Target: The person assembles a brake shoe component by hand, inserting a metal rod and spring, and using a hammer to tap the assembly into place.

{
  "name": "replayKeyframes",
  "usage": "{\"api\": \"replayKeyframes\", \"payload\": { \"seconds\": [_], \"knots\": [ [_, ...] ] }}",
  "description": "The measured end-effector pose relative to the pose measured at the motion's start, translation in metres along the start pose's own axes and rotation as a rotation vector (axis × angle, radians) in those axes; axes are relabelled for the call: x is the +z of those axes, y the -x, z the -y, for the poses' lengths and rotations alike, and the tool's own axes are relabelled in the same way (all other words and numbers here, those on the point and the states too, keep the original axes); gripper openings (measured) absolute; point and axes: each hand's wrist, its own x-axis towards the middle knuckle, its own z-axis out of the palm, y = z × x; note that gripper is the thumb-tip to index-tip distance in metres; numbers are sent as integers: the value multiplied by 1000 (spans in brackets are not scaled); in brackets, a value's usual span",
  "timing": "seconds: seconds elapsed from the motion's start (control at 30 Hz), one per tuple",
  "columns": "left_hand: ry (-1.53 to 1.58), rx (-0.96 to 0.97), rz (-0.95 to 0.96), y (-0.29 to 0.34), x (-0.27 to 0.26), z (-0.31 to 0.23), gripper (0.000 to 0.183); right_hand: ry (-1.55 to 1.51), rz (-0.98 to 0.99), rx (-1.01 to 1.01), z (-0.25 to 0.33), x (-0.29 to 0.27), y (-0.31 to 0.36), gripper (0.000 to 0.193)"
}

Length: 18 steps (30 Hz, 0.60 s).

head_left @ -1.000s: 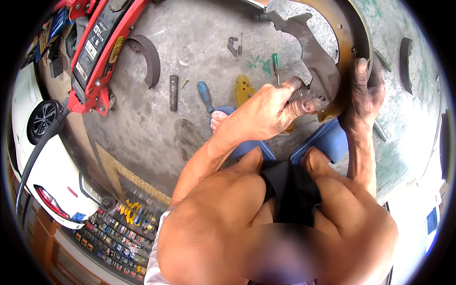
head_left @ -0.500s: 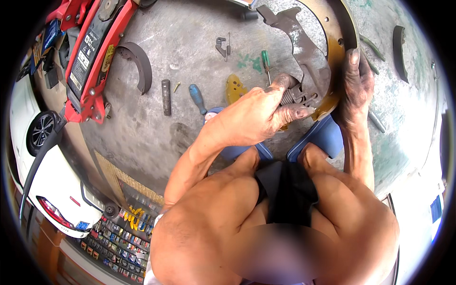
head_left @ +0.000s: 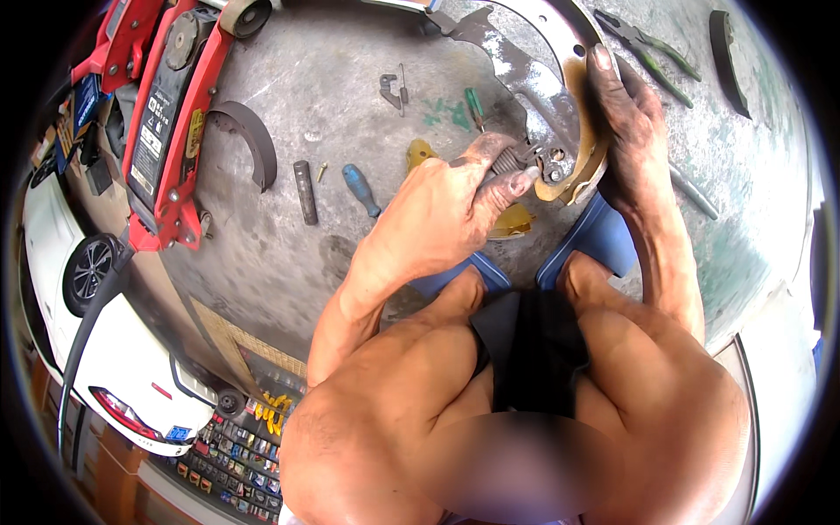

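In my right hand [head_left: 634,131] is a curved brake shoe [head_left: 584,114], brownish yellow on its inner face, held with the thumb on its upper side and the fingers behind. A dark grey metal lever plate [head_left: 516,66] lies along the shoe's inner side. At the shoe's lower end, my left hand [head_left: 446,201] pinches a coil spring [head_left: 510,161] between thumb and forefinger. The spring's right end sits beside the small metal fittings at the plate's lower end; whether it is hooked there I cannot tell. Below the shoe, a yellow metal piece [head_left: 513,224] lies on the floor.
On the concrete lie a blue-handled screwdriver [head_left: 360,190], a green-handled screwdriver [head_left: 473,107], a dark cylinder [head_left: 305,192], a wire clip [head_left: 391,90], green-handled pliers [head_left: 647,52], a metal rod [head_left: 693,191] and curved linings [head_left: 260,144]. A red floor jack [head_left: 188,153] and white car [head_left: 131,367] stand left.
The brake shoe and plate have shifted left and tilted, and both hands went with them. More of the pliers shows on the right. My view has moved slightly.
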Motion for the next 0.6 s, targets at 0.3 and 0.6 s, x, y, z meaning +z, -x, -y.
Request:
{"api": "replayKeyframes", "payload": {
  "seconds": [0.3,0.6],
  "knots": [
    [-247,85,-123,9,8,-5,33,-146,45,26,-7,-1,1,53],
    [-273,255,-264,10,11,4,33,-75,33,59,-7,7,2,51]
  ]
}}
